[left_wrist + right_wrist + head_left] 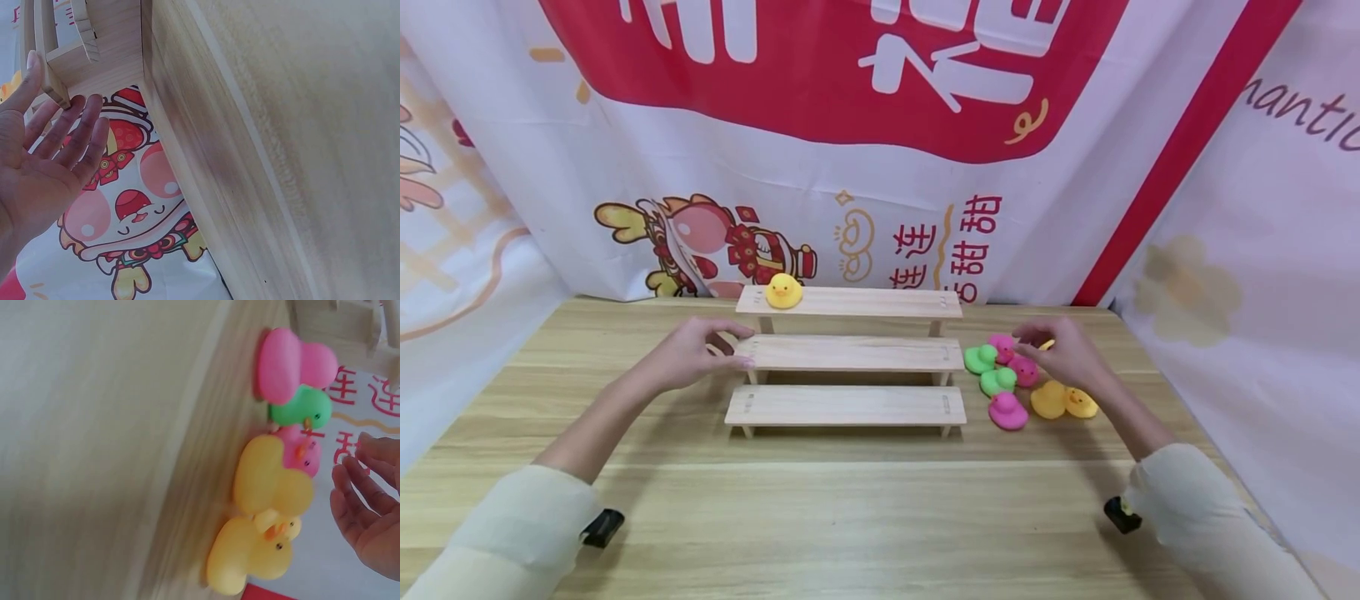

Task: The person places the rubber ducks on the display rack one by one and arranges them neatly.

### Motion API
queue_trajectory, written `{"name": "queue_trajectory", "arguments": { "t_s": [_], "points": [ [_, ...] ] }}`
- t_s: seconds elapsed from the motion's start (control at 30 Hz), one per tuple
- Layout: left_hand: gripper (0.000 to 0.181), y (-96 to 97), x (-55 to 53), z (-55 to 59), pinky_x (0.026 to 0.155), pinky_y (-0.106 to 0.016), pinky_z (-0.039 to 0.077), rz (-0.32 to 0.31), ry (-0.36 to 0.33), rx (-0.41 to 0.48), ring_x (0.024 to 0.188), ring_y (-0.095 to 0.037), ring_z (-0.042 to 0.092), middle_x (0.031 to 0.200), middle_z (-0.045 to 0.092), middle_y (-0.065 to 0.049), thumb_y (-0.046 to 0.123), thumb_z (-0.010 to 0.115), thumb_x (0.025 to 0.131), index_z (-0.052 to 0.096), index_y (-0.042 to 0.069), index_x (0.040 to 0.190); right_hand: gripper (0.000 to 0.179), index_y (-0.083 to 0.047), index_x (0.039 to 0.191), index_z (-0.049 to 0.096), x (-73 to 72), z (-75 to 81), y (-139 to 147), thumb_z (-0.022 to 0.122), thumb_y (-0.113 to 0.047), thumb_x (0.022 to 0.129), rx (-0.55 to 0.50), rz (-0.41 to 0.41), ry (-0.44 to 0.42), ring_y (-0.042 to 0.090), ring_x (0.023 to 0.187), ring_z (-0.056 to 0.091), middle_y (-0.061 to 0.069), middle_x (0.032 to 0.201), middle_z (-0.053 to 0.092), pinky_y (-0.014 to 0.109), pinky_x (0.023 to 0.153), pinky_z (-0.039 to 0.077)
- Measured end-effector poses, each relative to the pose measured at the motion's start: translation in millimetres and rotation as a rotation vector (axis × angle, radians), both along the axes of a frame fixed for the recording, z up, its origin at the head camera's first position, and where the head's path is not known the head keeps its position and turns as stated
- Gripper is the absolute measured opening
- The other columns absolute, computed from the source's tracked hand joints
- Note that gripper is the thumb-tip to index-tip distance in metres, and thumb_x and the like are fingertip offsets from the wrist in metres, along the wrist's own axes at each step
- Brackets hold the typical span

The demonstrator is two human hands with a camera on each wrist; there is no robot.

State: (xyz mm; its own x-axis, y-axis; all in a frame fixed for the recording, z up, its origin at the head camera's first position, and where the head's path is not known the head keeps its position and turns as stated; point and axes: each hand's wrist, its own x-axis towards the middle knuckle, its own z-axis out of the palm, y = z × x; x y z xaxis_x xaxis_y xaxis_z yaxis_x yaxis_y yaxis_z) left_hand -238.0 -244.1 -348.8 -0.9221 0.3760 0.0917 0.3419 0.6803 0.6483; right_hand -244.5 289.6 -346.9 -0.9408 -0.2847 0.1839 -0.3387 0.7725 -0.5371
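A three-step wooden stand (850, 352) sits on the table, and one yellow rubber duck (783, 292) rests near the left end of its top board. My left hand (711, 357) holds the left end of the middle board; in the left wrist view the board's end (55, 90) lies between thumb and fingers. On the right, my right hand (1063, 354) hovers over a group of rubber ducks with its fingers loosely bent and nothing between them. The group has green ducks (997, 382), pink ducks (1008, 412) and yellow ducks (1049, 400); the hand partly hides one yellow duck.
A white curtain (715, 150) with red print and a cartoon lion figure hangs right behind the stand. Another printed curtain (1255, 275) borders the right side of the wooden table (850, 517). A black object (602, 528) shows at the left sleeve, another (1122, 515) at the right.
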Motion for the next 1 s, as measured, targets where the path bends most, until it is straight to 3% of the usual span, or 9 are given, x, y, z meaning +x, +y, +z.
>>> {"name": "queue_trajectory", "arguments": {
  "t_s": [0.23, 0.4, 0.6, 0.83, 1.0],
  "points": [
    [0.049, -1.3, -1.7, -1.8, 0.077, -0.031, 0.057, 0.000, -0.005, 0.005, 0.098, -0.031, 0.070, 0.126, 0.069, -0.026, 0.021, 0.084, 0.090, 0.068, -0.005, 0.128, 0.019, 0.008, 0.109, 0.075, -3.0, -7.2, 14, 0.074, -0.004, 0.093, 0.087, 0.023, -0.044, 0.029, 0.089, 0.067, 0.015, 0.096, 0.076, 0.044, 0.079, 0.059],
    [0.049, -2.0, -2.0, -2.5, 0.077, -0.032, 0.057, 0.000, -0.004, 0.008, 0.098, -0.031, 0.070, 0.126, 0.069, -0.026, 0.021, 0.084, 0.090, 0.068, -0.005, 0.128, 0.017, 0.008, 0.106, 0.076, -6.1, -12.7, 18, 0.073, -0.002, 0.092, 0.120, 0.046, -0.081, 0.024, 0.080, 0.066, 0.010, 0.087, 0.074, 0.035, 0.069, 0.057],
    [0.049, -1.7, -1.3, -4.2, 0.077, -0.033, 0.058, -0.004, -0.002, 0.013, 0.097, -0.031, 0.071, 0.126, 0.069, -0.026, 0.021, 0.084, 0.089, 0.068, -0.006, 0.127, 0.016, 0.007, 0.105, 0.077, -7.1, -18.8, 21, 0.074, -0.001, 0.091, 0.116, 0.063, -0.116, 0.022, 0.077, 0.068, 0.010, 0.086, 0.074, 0.028, 0.065, 0.055],
    [0.049, -1.5, -1.7, -3.5, 0.076, -0.033, 0.057, -0.001, -0.003, 0.009, 0.097, -0.030, 0.070, 0.125, 0.069, -0.026, 0.021, 0.085, 0.089, 0.069, -0.005, 0.127, 0.021, 0.011, 0.111, 0.074, -6.8, -19.7, 22, 0.075, 0.001, 0.092, 0.051, 0.060, -0.210, 0.030, 0.077, 0.073, 0.017, 0.092, 0.076, 0.027, 0.064, 0.058],
    [0.050, -1.7, -1.8, -2.6, 0.076, -0.033, 0.057, -0.003, -0.006, 0.003, 0.097, -0.030, 0.071, 0.125, 0.069, -0.025, 0.022, 0.085, 0.089, 0.069, -0.005, 0.128, 0.023, 0.009, 0.112, 0.075, -7.2, -19.5, 22, 0.076, 0.000, 0.091, 0.062, 0.051, -0.218, 0.028, 0.078, 0.072, 0.015, 0.094, 0.075, 0.028, 0.066, 0.057]
  ]
}}
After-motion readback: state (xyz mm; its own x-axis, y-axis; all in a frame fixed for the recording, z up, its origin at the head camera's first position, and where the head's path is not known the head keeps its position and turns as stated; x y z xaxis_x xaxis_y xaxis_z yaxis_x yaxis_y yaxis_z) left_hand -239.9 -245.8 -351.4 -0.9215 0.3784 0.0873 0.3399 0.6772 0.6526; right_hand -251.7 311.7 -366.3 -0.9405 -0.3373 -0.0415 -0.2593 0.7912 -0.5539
